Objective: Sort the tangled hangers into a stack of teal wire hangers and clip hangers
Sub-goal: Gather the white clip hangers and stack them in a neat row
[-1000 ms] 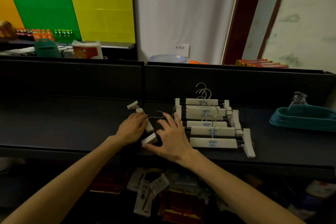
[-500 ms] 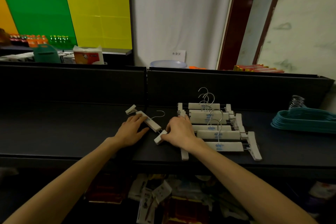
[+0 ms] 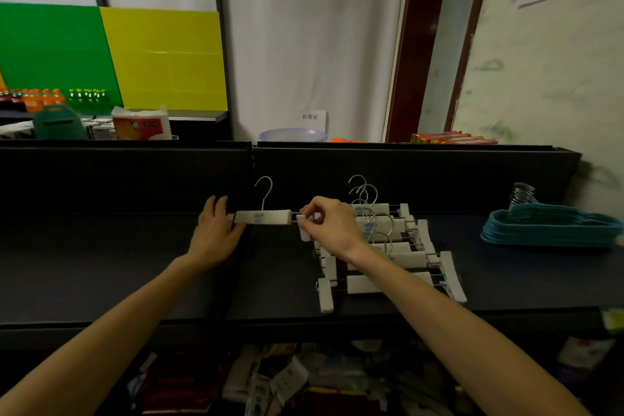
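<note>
The dark shelf [image 3: 101,267] runs across in front of you, with a low black back panel [image 3: 405,176] behind it. Far to your right on it sits the stack of teal wire hangers [image 3: 550,228], their metal hooks bunched at the back.

Nearer the middle, just right of your right arm, the white clip hangers [image 3: 401,257] lie overlapped in a loose stack, hooks pointing away from you, clips sticking out at both ends; your forearm covers part of them.

You hold one white clip hanger [image 3: 263,216] level and upright above the shelf, left of that stack, its metal hook [image 3: 265,191] rising against the back panel.

Your left hand [image 3: 216,233] is at the hanger's left end: the fingers stand fairly straight behind it and the thumb comes in under the bar, so the end clip is hidden and you cannot tell how firmly it is gripped.

Your right hand [image 3: 329,224] has its fingers curled, pinching the hanger's right clip [image 3: 304,228] between thumb and fingertips.

Below the shelf edge lies a jumble of packaged goods [image 3: 280,378].
</note>
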